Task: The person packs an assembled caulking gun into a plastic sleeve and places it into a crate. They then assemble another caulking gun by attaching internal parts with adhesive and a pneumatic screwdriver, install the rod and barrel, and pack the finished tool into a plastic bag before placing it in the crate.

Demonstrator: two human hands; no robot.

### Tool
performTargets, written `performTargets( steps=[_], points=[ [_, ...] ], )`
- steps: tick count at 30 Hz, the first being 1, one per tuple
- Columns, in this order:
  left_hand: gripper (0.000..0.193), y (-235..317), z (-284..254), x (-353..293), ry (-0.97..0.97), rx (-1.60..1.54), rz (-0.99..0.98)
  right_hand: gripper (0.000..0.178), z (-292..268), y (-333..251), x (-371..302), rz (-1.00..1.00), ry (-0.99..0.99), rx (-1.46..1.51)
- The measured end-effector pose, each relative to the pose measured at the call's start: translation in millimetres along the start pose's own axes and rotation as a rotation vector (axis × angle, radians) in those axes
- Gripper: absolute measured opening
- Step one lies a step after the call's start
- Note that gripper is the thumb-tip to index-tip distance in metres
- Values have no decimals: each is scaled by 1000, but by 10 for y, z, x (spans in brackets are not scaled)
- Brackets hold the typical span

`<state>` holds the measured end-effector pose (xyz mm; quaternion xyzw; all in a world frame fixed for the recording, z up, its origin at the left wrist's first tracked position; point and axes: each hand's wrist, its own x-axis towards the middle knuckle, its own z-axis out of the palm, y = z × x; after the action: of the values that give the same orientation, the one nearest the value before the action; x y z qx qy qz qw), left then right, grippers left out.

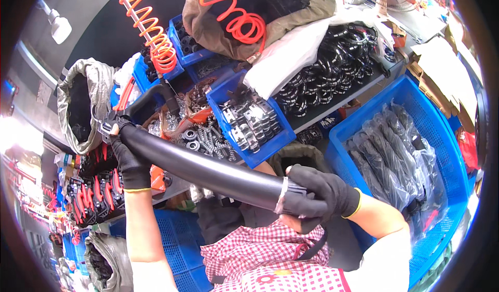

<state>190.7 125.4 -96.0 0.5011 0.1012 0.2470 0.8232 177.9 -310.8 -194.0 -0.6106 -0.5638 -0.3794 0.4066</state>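
Observation:
A long, curved, glossy black tube-like piece [208,168] slants across in front of me from upper left to lower right. My left hand [127,149], in a black glove with a yellow cuff and bare fingertips, is closed around its upper-left end, beside a small silvery metal part [107,128]. At the lower-right end my right hand [319,196], gloved the same way, is wrapped round the piece. A pale, translucent band [282,194] circles the piece just beside the right fingers. The very tip inside the right hand is hidden.
Behind the piece stands a blue bin [258,159] of silvery metal clips, near loose springs [210,138] and a heap of black rings [327,66]. A large blue basket [452,203] at right holds plastic-wrapped dark pieces. An orange coiled hose [163,58] hangs overhead; red-handled tools [99,190] sit left.

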Motion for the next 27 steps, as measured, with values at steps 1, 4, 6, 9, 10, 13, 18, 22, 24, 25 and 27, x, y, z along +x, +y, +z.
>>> performTargets(
  steps=[1,4,6,9,10,13,18,22,24,25,27],
  points=[
    [44,7,2,12,0,-4,8,58,-44,-100,30,173,0,35],
    [41,69,-15,-41,15,-63,13,59,-103,-175,-59,460,-159,289],
    [52,88,6,-61,-87,-142,16,59,-8,-222,-108,235,61,212],
    [49,113,94,-178,-68,-313,108,83,-42,-411,115,643,53,493],
    [49,160,47,-196,-62,-310,115,90,-209,-375,282,754,-97,708],
    [48,254,-55,-206,-108,-387,176,75,-272,-397,370,1224,-18,1128],
    [45,247,32,-287,-42,-276,223,64,-186,-255,307,318,-42,139],
    [42,252,-78,-329,-49,-234,199,68,-145,-189,282,77,-20,-175],
    [45,278,-194,-331,-77,-190,160,70,-148,-143,313,63,-42,-185],
    [45,275,-232,-301,-76,-190,164,70,-150,-140,303,60,-41,-184],
    [46,299,-260,-285,-81,-199,211,62,-132,-170,262,982,-293,826]
  ],
)
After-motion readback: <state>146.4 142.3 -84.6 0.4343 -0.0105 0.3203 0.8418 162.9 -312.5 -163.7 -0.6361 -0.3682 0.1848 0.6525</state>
